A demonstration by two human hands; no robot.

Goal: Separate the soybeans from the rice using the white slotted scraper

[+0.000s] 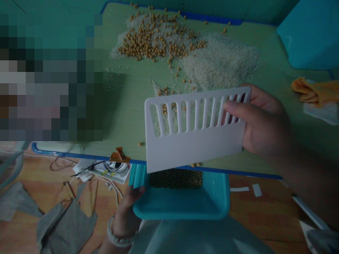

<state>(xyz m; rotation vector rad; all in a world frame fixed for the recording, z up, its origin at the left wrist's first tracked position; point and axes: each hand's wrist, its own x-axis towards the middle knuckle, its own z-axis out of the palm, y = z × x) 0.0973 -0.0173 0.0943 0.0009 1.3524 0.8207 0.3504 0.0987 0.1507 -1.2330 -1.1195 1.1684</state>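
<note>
A white scraper (194,146) with a row of slots along its top side is held in my right hand (267,121), thumb over the slots and fingers behind. It is over the table's near part, in front of some rice and a few yellowish round beans, partly seen through the slots. My left hand (127,208) grips the left rim of a teal plastic basin (182,204) below the table's near edge. Small dark grains or beans (176,179) lie inside it, too small to name. Farther back are a heap of white rice (222,61) and scattered yellowish beans (143,44).
The green tabletop (270,148) has a blue edge. A blue container (312,35) stands at the back right, near an orange cloth (317,91). Brown tape (119,155) sticks at the near edge. Cables and grey cloth (67,222) lie on the wood-look floor; the left side is blurred out.
</note>
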